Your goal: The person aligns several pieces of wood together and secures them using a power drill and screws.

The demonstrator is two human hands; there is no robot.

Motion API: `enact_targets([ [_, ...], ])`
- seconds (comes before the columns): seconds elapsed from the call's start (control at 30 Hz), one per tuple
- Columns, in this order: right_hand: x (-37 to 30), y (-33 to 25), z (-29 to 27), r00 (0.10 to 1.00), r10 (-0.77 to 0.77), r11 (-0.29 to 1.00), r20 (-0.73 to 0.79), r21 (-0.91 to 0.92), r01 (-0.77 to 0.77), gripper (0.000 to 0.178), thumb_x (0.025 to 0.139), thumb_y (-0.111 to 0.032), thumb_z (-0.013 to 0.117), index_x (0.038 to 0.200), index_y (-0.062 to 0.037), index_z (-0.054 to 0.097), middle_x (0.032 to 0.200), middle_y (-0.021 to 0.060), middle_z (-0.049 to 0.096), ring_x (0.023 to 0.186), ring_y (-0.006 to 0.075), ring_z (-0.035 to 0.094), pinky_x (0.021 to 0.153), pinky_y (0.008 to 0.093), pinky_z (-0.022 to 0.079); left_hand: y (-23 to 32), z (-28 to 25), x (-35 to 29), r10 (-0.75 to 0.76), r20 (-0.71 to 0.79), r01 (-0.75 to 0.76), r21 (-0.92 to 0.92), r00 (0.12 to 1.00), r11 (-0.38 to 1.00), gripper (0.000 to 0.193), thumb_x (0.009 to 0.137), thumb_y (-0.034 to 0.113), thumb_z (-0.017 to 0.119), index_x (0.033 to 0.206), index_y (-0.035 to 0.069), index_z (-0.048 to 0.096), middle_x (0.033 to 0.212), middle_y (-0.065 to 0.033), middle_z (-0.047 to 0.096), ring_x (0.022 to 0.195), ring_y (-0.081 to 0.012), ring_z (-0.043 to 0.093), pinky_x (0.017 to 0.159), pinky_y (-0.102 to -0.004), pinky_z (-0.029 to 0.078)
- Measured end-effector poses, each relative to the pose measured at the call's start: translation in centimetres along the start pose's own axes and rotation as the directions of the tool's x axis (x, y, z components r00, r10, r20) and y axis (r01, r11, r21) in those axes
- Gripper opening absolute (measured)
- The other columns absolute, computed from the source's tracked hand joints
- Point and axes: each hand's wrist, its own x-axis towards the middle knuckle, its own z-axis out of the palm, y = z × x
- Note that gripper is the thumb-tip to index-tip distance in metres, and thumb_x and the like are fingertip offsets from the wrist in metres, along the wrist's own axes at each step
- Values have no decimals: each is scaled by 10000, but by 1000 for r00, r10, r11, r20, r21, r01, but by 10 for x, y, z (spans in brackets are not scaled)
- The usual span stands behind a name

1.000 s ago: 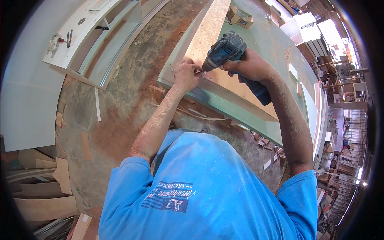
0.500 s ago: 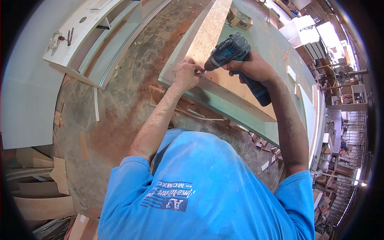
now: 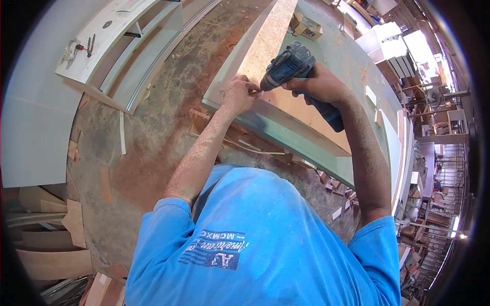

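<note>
My right hand [image 3: 320, 84] grips a dark blue cordless drill [image 3: 292, 62] by its handle, the chuck pointing down and to the left. The chuck end is close above the near left corner of a long wooden panel [image 3: 301, 113]. At that corner my left hand [image 3: 239, 95] rests with its fingertips pinched together beside the drill's tip. Whatever sits between those fingertips is too small to make out. Sawdust coats both forearms. The panel lies on a pale green worktable [image 3: 337, 66].
A small open cardboard box [image 3: 308, 28] stands on the worktable's far part. To the left is a white cabinet [image 3: 97, 66] with pliers [image 3: 91, 46] on top. Offcuts [image 3: 76, 224] are heaped at lower left, and wood strips [image 3: 105, 185] lie on the floor.
My right hand and the drill's rear end have shifted slightly left, while the chuck stays at the panel's corner. My left hand keeps its place.
</note>
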Motion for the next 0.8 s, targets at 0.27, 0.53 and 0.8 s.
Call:
enact_targets([
  [0.27,7,-11,-2,986,138,981,94,-148,-124,374,880,-201,804,1211,-71,689,1010,51,733,829,129,701,603,317,562,-4,2,1,-66,21,67,-46,998,997,167,837,265,854,978,177,837,998,-71,658,1100,-275,637,1006,-409,511],
  [0.53,2,-2,-1,997,60,995,38,-81,-57,353,858,-253,796,1139,-47,735,912,84,737,738,143,691,575,313,565,-2,0,0,-11,-6,11,-15,1000,1000,152,844,267,848,970,183,843,1000,-70,657,1113,-273,632,1016,-408,512],
  [0.8,-22,-8,-3,1000,6,999,30,33,-7,340,851,-216,814,1137,-51,732,959,68,749,808,135,710,583,312,574,-7,4,0,34,-30,-34,11,999,999,130,832,260,840,949,204,851,994,-70,661,1094,-283,620,1015,-421,488],
])
